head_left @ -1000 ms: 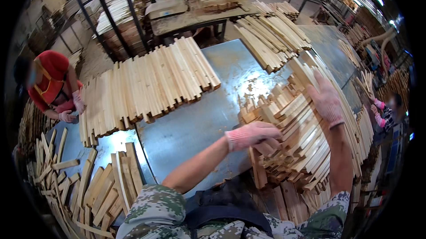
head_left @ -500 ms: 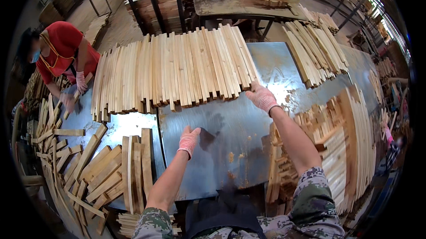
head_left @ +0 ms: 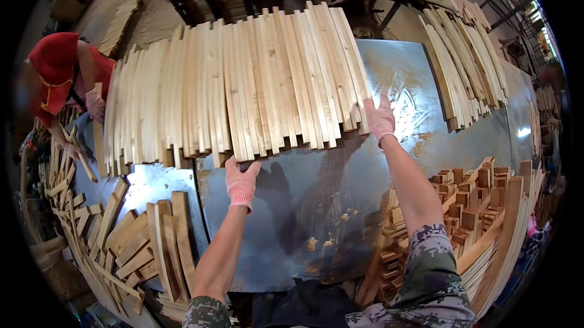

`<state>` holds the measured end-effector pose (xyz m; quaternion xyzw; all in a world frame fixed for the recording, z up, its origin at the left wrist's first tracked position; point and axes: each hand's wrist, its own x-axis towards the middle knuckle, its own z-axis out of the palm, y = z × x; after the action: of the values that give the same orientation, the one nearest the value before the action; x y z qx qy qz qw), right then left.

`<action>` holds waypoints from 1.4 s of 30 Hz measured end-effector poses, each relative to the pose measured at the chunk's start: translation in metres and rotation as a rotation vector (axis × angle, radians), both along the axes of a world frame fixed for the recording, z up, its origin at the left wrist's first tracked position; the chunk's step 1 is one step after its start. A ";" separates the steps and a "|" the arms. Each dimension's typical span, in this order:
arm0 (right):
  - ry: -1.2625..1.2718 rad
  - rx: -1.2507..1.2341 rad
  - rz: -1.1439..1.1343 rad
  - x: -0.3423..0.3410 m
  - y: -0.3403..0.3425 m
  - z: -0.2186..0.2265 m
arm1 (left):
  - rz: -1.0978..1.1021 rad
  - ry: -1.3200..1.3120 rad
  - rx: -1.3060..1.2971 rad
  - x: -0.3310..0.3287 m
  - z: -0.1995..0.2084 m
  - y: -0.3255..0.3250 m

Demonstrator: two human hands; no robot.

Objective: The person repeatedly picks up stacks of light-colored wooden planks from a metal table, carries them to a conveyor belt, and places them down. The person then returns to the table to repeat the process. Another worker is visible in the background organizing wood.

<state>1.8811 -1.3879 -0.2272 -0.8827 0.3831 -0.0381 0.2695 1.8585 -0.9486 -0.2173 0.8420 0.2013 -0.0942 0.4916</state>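
two hands: left hand [head_left: 239, 183] and right hand [head_left: 381, 121], gloved, thumbs spread apart from fingers, neither clamped around a stick.
stick row [head_left: 274, 81]: on the metal table [head_left: 274, 243], each stick's long axis running away across it.
left fingers: at the near ends, sticks just beyond.
right fingers: at the near right corner, sticks leftward; both hands equally near.

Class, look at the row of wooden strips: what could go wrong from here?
The wooden strips look unbound, so pressure from the right hand at the row's right end might skew them. Their near ends are uneven, so the left hand there might shift only some. Movement leftward could nudge the co-worker's hand beside the row.
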 end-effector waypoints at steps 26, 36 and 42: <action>0.236 -0.040 -0.256 -0.057 0.066 0.023 | -0.173 0.126 0.099 -0.013 0.004 0.016; 0.404 0.110 -0.468 -0.304 0.201 0.022 | -0.201 0.122 0.037 -0.177 0.029 0.134; 0.424 0.195 -0.528 -0.427 0.274 0.032 | -0.268 0.098 0.069 -0.259 0.014 0.213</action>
<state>1.4545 -1.1136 -0.1955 -0.7116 0.6474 0.1145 0.2477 1.5992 -0.7354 -0.2029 0.8722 0.1139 -0.1930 0.4348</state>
